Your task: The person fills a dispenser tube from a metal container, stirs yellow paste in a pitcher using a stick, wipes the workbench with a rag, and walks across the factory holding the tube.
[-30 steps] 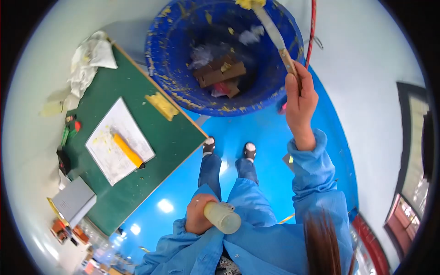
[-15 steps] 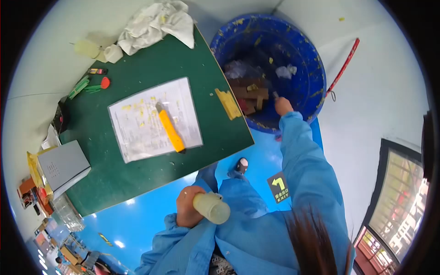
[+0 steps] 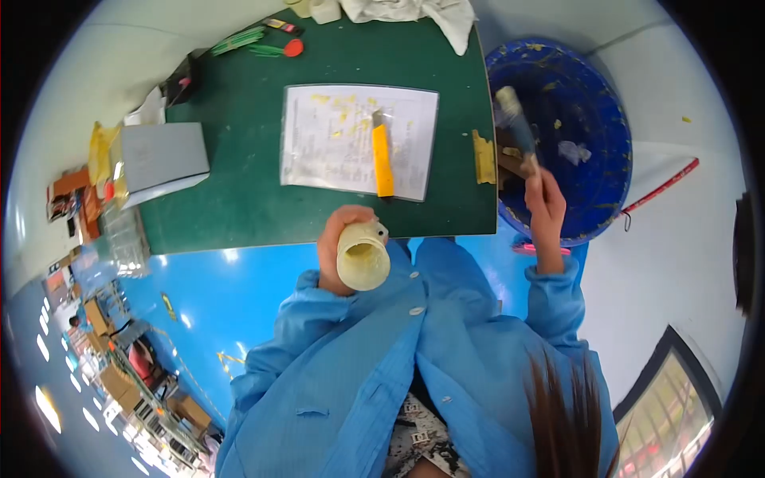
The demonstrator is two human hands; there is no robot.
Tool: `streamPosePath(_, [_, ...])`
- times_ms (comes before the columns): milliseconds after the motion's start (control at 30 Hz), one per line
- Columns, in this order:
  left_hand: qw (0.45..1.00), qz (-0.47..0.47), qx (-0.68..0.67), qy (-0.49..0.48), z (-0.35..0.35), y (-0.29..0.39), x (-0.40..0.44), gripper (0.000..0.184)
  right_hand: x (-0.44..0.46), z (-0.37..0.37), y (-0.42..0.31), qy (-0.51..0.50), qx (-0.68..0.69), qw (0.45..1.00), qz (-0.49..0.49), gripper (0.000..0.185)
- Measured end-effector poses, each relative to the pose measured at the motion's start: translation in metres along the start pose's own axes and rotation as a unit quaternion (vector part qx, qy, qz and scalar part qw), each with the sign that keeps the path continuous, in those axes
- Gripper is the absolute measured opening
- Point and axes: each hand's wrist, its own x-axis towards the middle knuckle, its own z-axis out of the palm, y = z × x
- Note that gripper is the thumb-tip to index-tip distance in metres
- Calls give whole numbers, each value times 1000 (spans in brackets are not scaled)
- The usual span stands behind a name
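Observation:
My left hand [image 3: 333,243] is wrapped round a pale yellowish jar [image 3: 363,259] in front of my body, its open mouth facing the camera. My right hand [image 3: 546,209] grips the wooden handle of a spatula [image 3: 519,127] over the near left part of a blue bin [image 3: 620,159]. A little pale yellow residue shows at the spatula's far end. On the green table [image 3: 239,167] lies a plastic-covered sheet [image 3: 323,147] with yellow crumbs, and on it a yellow utility knife [image 3: 382,159].
Yellow tape [image 3: 484,157] is stuck to the table's right edge. A grey box [image 3: 163,155] stands at the left, green ties [image 3: 239,40] and a white cloth [image 3: 422,12] at the back. A red cord [image 3: 661,193] hangs right of the bin. Cardboard and plastic lie inside the bin.
The view has turned toward the table. The spatula has come back from the bin's far side, with less yellow material on its blade. The jar has tilted so its mouth shows.

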Motion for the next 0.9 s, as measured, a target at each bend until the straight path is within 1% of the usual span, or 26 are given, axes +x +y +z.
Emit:
streamPosePath(33, [1000, 21, 13, 11, -3, -7, 2, 49, -9, 2, -17, -46, -28, 998, -37, 23])
streamPosePath(133, [995, 68, 38, 61, -7, -15, -3, 55, -30, -9, -78, -102, -31, 992, -67, 19])
streamPosePath(200, [992, 87, 41, 87, -10, -10, -5, 56, -32, -20, -97, -125, -21, 977, -173, 21])
streamPosePath(233, [991, 73, 54, 97, -13, -6, -9, 56, -33, -26, -107, -130, -16, 966, -223, 23])
streamPosePath(333, [990, 26, 16, 138, -18, -3, -22, 55, -21, -40, -154, -222, -49, 917, -328, 27])
streamPosePath(367, [984, 27, -14, 174, -18, 1, -23, 56, -19, -36, -166, -225, -48, 906, -356, 27])
streamPosePath(467, [981, 35, 21, 191, -25, 14, -32, 58, -17, -33, -190, -257, -35, 879, -400, 27])
streamPosePath(500, [979, 17, 39, 199, -25, 21, -36, 59, -17, -30, -199, -273, -34, 870, -410, 28])
streamPosePath(567, [976, 45, 46, 210, -28, 25, -43, 59, -17, -21, -216, -302, -33, 848, -434, 28])
streamPosePath(667, [970, 66, 57, 227, -33, 23, -52, 58, -25, -7, -233, -319, -68, 819, -473, 20])
streamPosePath(700, [969, 69, 60, 231, -34, 23, -55, 57, -29, 0, -239, -310, -85, 811, -489, 19])
streamPosePath(733, [965, 65, 78, 242, -34, 25, -57, 57, -34, 9, -245, -300, -102, 803, -504, 18])
streamPosePath(800, [958, 56, 111, 257, -34, 29, -61, 56, -44, 24, -255, -308, -165, 781, -517, 14])
streamPosePath(833, [957, 51, 107, 266, -36, 29, -61, 55, -49, 32, -260, -326, -208, 766, -513, 12])
streamPosePath(867, [947, 23, 157, 280, -38, 23, -64, 53, -52, 40, -264, -343, -251, 749, -508, 12])
streamPosePath(900, [933, -6, 207, 294, -40, 14, -67, 51, -55, 50, -266, -349, -235, 747, -514, 13])
